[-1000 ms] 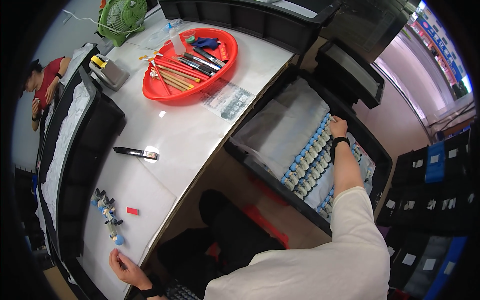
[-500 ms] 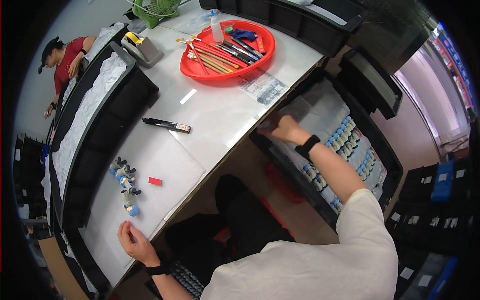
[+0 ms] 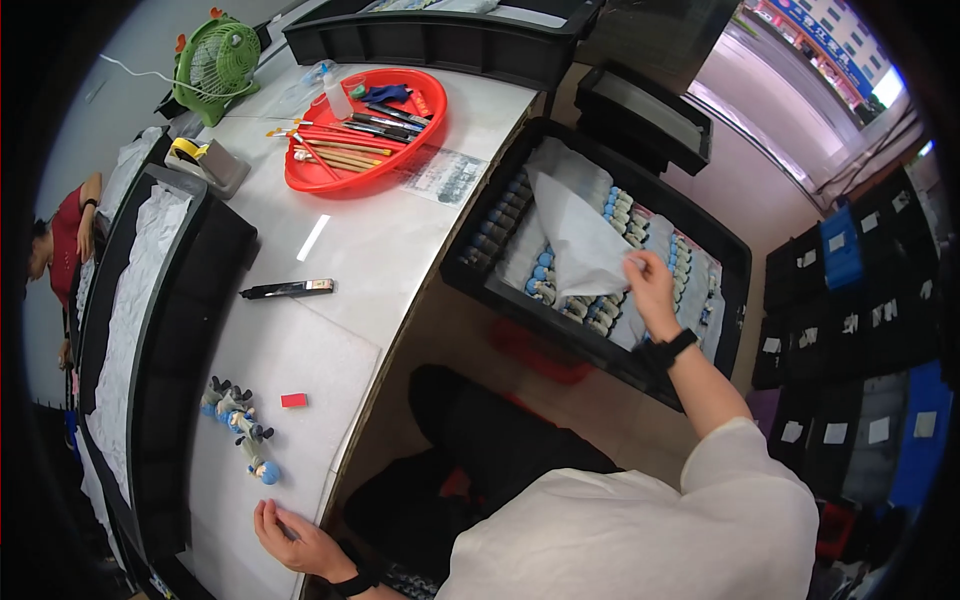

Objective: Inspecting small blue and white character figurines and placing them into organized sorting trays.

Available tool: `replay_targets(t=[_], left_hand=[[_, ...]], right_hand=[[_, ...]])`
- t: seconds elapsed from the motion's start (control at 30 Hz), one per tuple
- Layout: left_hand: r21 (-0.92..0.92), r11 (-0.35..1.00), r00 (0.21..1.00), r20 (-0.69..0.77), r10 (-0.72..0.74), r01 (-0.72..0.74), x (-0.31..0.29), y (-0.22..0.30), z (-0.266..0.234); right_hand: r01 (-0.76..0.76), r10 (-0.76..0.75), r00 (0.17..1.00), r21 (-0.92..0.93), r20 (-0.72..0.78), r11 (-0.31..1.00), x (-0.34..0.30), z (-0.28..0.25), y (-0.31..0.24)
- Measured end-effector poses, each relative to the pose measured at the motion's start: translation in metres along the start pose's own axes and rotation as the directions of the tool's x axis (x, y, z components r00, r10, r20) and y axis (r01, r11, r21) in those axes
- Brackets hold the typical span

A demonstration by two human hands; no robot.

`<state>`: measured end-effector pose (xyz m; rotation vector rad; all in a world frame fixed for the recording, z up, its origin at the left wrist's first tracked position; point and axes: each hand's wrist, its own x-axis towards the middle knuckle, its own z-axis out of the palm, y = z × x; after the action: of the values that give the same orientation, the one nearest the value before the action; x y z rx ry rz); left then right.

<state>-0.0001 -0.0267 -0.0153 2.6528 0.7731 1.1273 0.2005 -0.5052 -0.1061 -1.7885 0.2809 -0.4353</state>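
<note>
Between the pinched fingers of my right hand (image 3: 652,290) is a corner of thin white wrapping paper (image 3: 575,235). The sheet is lifted and slants over a black crate (image 3: 722,345) beside the table. Rows of small figurines (image 3: 541,278) with blue heads and grey bodies lie in the crate, partly under the paper. My left hand (image 3: 292,540) rests empty at the table edge, fingers loosely bent and thumb apart. Just beyond it, several like figurines (image 3: 240,420) lie in a line on a white sheet, beside a small red block (image 3: 294,400).
A black marker (image 3: 287,289) lies mid-table. Farther back are a red tray (image 3: 300,180) of brushes and pens, a tape dispenser (image 3: 210,165) and a green fan (image 3: 215,70). A paper-lined black bin (image 3: 190,270) borders the left. Another person (image 3: 75,240) is at far left.
My right hand has moved right and nearer from the crate's table side, drawing the paper up and baring dark rows of pieces. My view has turned right; my left hand stays by the figurines.
</note>
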Motion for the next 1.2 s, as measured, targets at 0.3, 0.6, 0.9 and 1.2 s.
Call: replay_targets(t=[0.3,0.6,0.9,1.2], left_hand=[[0.002,1.0,1.0,0.025,0.008,-0.008,0.001,-0.003,-0.003],[0.065,0.997,0.999,0.034,0.039,-0.041,-0.001,-0.002,-0.005],[0.094,0.995,0.999,0.042,0.03,-0.034,-0.001,-0.004,-0.004],[0.062,0.998,0.999,0.032,0.031,-0.033,-0.001,-0.005,0.001]], right_hand=[[-0.341,0.368,0.925,-0.628,-0.093,0.699,-0.098,-0.118,0.041],[-0.344,0.291,0.937,-0.36,-0.193,0.867,0.016,-0.098,0.047],[-0.628,0.614,0.779,0.172,0.13,0.759,0.088,-0.043,0.055],[-0.441,0.466,0.877,0.19,-0.118,0.877,0.046,-0.101,0.096]])
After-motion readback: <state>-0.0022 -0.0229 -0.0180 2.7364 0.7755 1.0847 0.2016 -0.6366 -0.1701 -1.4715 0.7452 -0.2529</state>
